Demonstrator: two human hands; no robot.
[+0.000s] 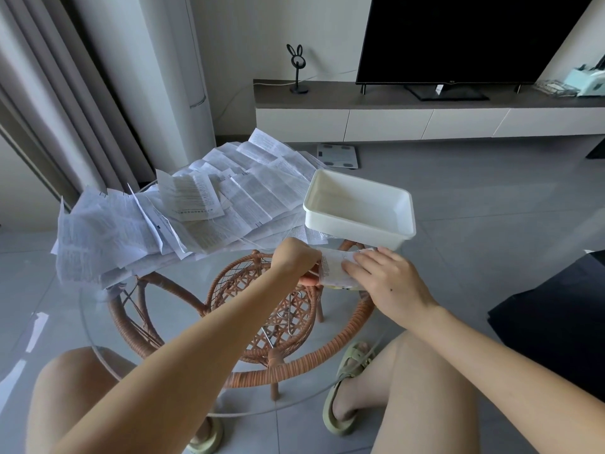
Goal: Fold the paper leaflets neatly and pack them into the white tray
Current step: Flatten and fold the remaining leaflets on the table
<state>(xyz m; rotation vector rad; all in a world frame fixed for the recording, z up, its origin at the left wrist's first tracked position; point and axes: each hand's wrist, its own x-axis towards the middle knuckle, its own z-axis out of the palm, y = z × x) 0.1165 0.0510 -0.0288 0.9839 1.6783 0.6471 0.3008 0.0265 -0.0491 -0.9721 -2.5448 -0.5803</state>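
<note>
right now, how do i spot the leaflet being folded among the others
Find the round glass table. In front of the white tray lies a leaflet. Unlike the unfolded pile, it is folded narrow, held by the left hand and right hand.

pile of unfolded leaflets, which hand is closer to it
Left. The left hand is beside the pile's near edge; the right hand lies further right, on the folded leaflet.

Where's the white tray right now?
Head view, right of centre: the white tray sits on the glass table, right of the leaflet pile, just beyond the right hand.
</note>
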